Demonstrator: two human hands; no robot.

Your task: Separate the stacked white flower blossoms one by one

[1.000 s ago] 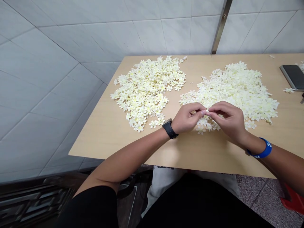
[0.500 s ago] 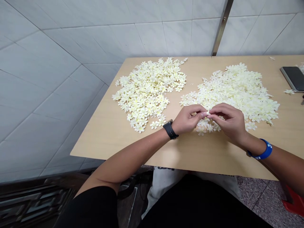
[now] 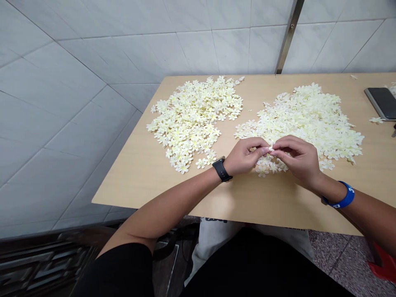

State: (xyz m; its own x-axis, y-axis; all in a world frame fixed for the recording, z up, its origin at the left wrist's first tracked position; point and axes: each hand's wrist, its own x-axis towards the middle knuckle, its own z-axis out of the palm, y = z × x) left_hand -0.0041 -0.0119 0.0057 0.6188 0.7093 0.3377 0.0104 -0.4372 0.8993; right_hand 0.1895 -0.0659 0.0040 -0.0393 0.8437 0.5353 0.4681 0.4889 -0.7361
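A tiled wall (image 3: 139, 53) fills the top and left of the frame, and below it a pale wooden table (image 3: 123, 181) spans the middle. The broad right pile (image 3: 309, 115) of cream artificial flowers lies right of centre; the left pile (image 3: 192, 119), slightly smaller, sits left of centre. In the middle of the frame, the left hand (image 3: 246, 156) and right hand (image 3: 300, 159) meet over the near edge of the right pile. A dark phone (image 3: 383, 103) lies at the upper right. Smallest is the pale piece (image 3: 271, 149) between the hands, just right of centre: thumb and forefinger of each seem clamped on it, though whether it is one flower or several is too small to tell. Uneven pressure or a pull from either side could tear a thin petal; a loose pinch could drop the piece among its lookalikes below, and a low wrist might brush flowers out of the right pile.
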